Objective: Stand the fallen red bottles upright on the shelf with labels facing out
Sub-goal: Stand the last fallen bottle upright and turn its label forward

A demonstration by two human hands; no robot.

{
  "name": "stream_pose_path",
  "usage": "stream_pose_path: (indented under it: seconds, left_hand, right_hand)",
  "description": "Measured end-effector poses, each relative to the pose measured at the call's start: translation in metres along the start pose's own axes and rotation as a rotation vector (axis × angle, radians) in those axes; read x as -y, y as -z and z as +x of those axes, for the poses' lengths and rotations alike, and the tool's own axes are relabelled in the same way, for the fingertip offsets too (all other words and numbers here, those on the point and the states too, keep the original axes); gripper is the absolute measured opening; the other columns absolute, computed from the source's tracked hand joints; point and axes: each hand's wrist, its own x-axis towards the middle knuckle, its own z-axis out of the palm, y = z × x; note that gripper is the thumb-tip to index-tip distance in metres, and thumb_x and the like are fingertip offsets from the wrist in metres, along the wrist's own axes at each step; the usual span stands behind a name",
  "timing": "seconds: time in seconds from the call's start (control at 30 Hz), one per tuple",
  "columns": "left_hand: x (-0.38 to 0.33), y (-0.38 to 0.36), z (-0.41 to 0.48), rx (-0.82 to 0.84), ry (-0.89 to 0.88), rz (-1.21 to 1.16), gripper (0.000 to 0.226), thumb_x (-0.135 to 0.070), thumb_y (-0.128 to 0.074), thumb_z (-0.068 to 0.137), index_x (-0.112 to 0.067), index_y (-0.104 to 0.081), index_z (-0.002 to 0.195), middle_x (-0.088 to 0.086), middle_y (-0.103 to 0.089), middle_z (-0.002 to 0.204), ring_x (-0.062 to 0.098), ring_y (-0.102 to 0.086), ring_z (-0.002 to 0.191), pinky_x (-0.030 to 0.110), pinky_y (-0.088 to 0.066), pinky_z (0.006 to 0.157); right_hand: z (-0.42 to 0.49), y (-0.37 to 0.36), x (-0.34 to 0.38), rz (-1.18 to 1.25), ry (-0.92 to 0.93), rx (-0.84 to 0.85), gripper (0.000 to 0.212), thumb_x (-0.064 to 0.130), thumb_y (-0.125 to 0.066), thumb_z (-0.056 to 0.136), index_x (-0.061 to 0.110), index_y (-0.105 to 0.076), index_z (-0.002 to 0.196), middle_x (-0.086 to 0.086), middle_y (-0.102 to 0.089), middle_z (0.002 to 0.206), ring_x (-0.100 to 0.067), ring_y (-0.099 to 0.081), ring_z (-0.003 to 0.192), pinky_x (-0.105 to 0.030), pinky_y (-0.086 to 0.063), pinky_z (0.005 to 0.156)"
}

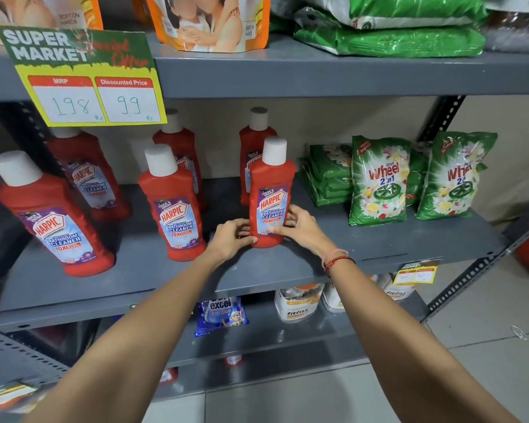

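Several red bottles with white caps stand upright on the grey middle shelf [379,242], labels facing out. The front right bottle [271,184] is gripped low down from both sides: my left hand [231,239] presses its left base, my right hand [297,227] wraps its right side. A second bottle [173,206] stands to the left of it, and a third [52,218] is at the far left front. Behind are more bottles [86,175], [180,148], [251,138], the last partly hidden by the held one.
Green detergent packs [379,184] stand and lie right of the bottles. A yellow price sign [89,87] hangs from the upper shelf edge. Pouches and green bags sit on the top shelf; packets and white jars [297,303] fill the lower shelf.
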Motion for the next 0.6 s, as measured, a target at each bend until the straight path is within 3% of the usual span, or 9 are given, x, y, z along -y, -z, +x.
stream_pose_path:
  seconds: [0.2, 0.47, 0.6]
  left_hand:
    - [-0.004, -0.011, 0.0, -0.088, -0.009, -0.009, 0.053, -0.016, -0.074, 0.077, -0.001, -0.055, 0.124, 0.013, -0.066, 0.118, 0.014, -0.061, 0.101, 0.02, -0.046, 0.088]
    - [-0.003, -0.014, -0.012, -0.068, -0.015, 0.034, 0.052, -0.019, -0.071, 0.08, -0.002, -0.054, 0.127, 0.015, -0.065, 0.121, 0.017, -0.062, 0.105, 0.025, -0.047, 0.095]
    - [-0.004, -0.019, -0.03, -0.057, -0.045, 0.049, 0.05, -0.021, -0.07, 0.081, -0.003, -0.056, 0.125, 0.014, -0.066, 0.121, 0.016, -0.063, 0.103, 0.023, -0.046, 0.093]
  right_hand:
    - [-0.001, -0.005, -0.008, -0.013, -0.038, 0.017, 0.054, 0.001, -0.071, 0.08, -0.007, -0.049, 0.128, -0.024, -0.059, 0.129, -0.034, -0.058, 0.119, -0.046, -0.044, 0.107]
    - [-0.019, -0.005, -0.005, -0.083, -0.003, 0.034, 0.051, 0.002, -0.069, 0.082, -0.004, -0.05, 0.129, -0.019, -0.059, 0.13, -0.028, -0.058, 0.119, -0.022, -0.045, 0.097]
    - [-0.037, -0.005, -0.005, -0.087, -0.003, 0.038, 0.052, 0.001, -0.069, 0.082, -0.004, -0.049, 0.13, -0.021, -0.058, 0.131, -0.03, -0.058, 0.12, -0.028, -0.045, 0.101]
